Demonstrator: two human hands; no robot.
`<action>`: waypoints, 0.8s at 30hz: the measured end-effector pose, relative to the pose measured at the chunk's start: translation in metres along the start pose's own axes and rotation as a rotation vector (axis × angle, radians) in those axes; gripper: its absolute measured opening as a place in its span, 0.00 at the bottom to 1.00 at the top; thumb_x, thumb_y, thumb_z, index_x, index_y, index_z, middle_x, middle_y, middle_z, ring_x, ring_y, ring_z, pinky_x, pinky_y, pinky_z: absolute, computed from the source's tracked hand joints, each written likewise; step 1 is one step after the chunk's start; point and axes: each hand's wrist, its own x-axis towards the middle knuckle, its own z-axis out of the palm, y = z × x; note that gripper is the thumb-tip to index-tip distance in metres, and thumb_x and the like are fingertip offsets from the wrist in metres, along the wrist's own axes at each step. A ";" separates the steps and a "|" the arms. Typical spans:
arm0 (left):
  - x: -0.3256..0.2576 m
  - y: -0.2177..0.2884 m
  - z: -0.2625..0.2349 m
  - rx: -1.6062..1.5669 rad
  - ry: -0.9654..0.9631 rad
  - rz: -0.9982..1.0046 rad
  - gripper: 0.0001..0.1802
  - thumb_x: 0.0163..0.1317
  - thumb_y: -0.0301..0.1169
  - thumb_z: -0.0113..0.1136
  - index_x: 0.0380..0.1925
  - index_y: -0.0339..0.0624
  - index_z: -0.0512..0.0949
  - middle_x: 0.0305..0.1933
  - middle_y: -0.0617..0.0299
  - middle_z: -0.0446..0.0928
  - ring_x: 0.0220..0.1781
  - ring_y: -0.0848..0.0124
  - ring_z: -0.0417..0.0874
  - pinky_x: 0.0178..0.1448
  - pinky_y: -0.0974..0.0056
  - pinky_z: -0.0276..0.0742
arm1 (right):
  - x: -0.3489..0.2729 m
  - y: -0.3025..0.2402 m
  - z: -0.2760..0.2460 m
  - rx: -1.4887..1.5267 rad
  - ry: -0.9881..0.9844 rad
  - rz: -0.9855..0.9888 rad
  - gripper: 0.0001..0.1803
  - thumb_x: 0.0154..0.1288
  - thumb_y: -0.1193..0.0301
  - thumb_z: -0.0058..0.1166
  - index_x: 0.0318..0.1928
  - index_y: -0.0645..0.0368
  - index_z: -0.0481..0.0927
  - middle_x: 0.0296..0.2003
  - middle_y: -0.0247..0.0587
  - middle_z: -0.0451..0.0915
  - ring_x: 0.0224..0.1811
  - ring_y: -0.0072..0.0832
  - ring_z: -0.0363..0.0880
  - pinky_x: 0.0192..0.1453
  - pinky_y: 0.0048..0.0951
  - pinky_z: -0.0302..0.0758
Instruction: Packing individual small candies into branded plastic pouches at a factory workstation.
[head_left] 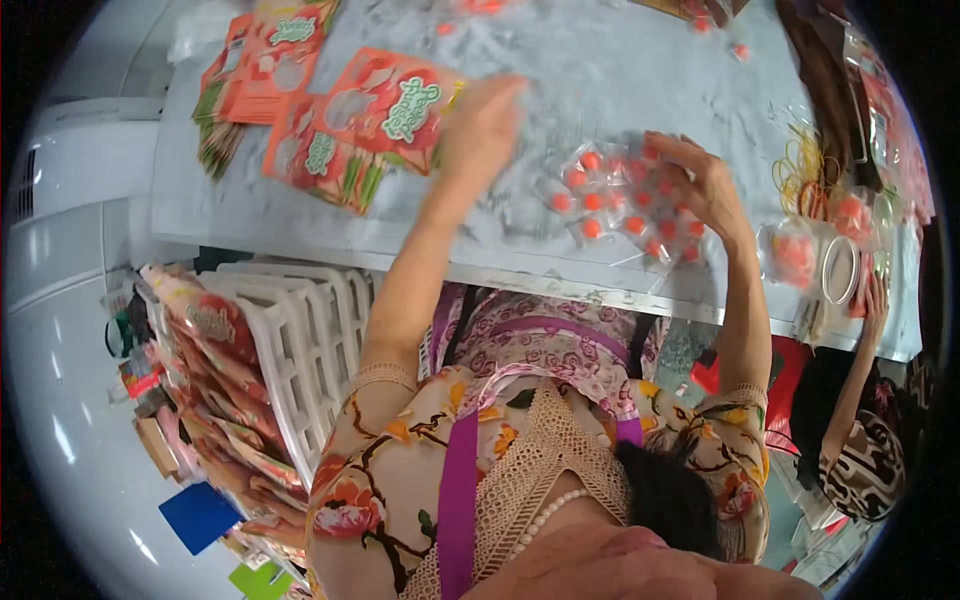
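Red balls point(592, 201) in clear wrappers are heaped near the middle of a pale table point(560, 100), with the right hand point(705, 190) held at the heap's right side. Its fingers are stretched leftward, slightly bent; whether a ball is pinched cannot be told. At left, a red pouch point(372, 112) is laid flat, its long axis seemingly run left to right with the right end slanted nearer, pointed toward the left hand point(485, 125). That hand is blurred, fingers extended to the far right; its grip cannot be told. Two pouch stacks are set beside it, one nearer point(300, 145), its striped edges fanned to the near right, one farther left point(270, 85). Rubber bands point(806, 175) are piled at right.
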 end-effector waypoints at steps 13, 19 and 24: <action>-0.052 -0.038 -0.061 0.668 -0.156 -0.229 0.12 0.57 0.31 0.63 0.40 0.38 0.82 0.32 0.48 0.82 0.33 0.49 0.83 0.36 0.52 0.77 | 0.063 -0.068 0.086 -0.031 0.066 -0.281 0.16 0.63 0.79 0.54 0.51 0.61 0.80 0.46 0.49 0.83 0.46 0.41 0.82 0.51 0.34 0.78; -0.049 -0.009 -0.068 0.207 -0.068 -0.407 0.17 0.52 0.39 0.71 0.18 0.36 0.80 0.14 0.52 0.74 0.17 0.70 0.75 0.25 0.63 0.70 | 0.074 -0.102 0.132 -0.266 0.190 -0.558 0.18 0.58 0.79 0.54 0.51 0.59 0.79 0.51 0.43 0.79 0.49 0.43 0.79 0.51 0.36 0.79; -0.056 -0.010 -0.059 0.096 -0.071 -0.429 0.19 0.51 0.39 0.71 0.16 0.36 0.76 0.12 0.63 0.70 0.18 0.81 0.68 0.24 0.69 0.65 | 0.078 -0.089 0.135 -0.443 0.232 -0.634 0.18 0.54 0.77 0.56 0.48 0.57 0.78 0.44 0.39 0.79 0.44 0.38 0.81 0.46 0.33 0.80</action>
